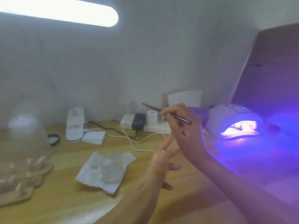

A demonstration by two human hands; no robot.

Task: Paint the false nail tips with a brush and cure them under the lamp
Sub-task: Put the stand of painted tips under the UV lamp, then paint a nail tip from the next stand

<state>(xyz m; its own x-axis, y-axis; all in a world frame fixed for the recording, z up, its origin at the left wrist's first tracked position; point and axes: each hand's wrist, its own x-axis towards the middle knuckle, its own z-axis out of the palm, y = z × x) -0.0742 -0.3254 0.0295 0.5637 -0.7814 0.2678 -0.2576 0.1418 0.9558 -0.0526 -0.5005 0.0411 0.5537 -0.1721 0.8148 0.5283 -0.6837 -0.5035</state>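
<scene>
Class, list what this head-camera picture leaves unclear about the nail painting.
1. Head view: the inside of the lamp is washed out by its own glare, so no nail tips can be told.
2. Head view: the brush is blurred, and its bristle end is unclear.
3. Head view: the jars at the left edge are blurred, contents unknown.
4. Head view: the lamp display is too small to read.

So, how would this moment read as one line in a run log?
right hand: holds brush | left hand: fingers straight, raised | lamp: lit violet, something inside
</scene>
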